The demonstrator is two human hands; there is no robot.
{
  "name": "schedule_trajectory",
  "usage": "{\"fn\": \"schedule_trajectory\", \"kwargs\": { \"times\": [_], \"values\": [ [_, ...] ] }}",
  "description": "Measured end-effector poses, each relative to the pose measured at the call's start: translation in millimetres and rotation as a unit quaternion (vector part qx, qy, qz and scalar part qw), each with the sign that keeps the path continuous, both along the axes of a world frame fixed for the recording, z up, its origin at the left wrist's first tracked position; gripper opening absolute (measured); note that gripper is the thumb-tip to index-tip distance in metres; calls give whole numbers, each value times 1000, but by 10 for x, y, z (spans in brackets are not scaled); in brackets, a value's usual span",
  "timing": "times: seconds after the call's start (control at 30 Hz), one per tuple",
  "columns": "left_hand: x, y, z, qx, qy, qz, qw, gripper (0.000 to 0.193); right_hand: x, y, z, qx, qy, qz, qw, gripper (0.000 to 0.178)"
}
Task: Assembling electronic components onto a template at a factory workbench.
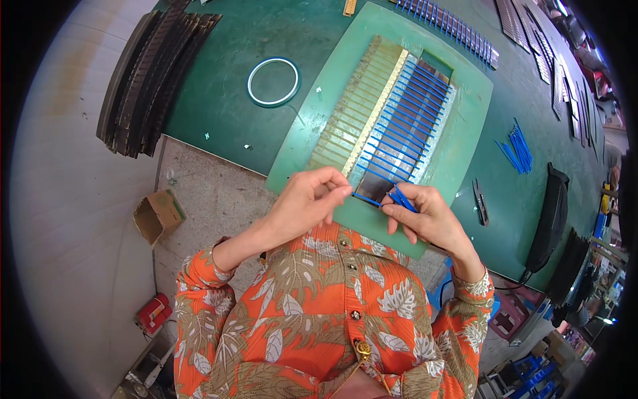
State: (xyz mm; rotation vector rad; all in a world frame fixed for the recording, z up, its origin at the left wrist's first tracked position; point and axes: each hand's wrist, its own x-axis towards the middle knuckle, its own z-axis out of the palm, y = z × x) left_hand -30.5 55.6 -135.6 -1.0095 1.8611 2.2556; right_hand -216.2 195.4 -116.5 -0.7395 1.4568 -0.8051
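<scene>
My right hand (428, 214) pinches a small bunch of thin blue wire pieces (403, 198) at the near end of a slotted jig. My left hand (311, 201) is closed at the thumb and index finger, beside the left end of a single blue piece (367, 199) lying across the jig; whether it grips that end is hidden. On the jig, a row of parallel blue pieces (402, 126) crosses a dark flat strip (380, 171). To their left runs a pale ruler-like bar (380, 110) and a slotted yellowish plate (347, 100). All this rests on a translucent green board (472, 106).
A tape roll (251, 83) lies left on the green table (219, 120), near stacked dark strips (156, 73). At right are loose blue pieces (518, 149), thread snips (480, 203) and a black pouch (551, 219). A finished-looking strip (452, 28) lies beyond the board; a cardboard box (158, 216) stands below left.
</scene>
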Motion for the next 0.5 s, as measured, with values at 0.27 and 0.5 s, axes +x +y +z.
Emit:
{"fn": "schedule_trajectory", "kwargs": {
  "times": [0.27,0.5],
  "values": [
    [-11,-13,-163,-415,111,2,903,9,-3,-98,-147,-5,73,-19,997,15],
    [21,33,-191,-491,139,-7,860,14,-82,-55,-184,6,111,-22,994,12]
  ]
}}
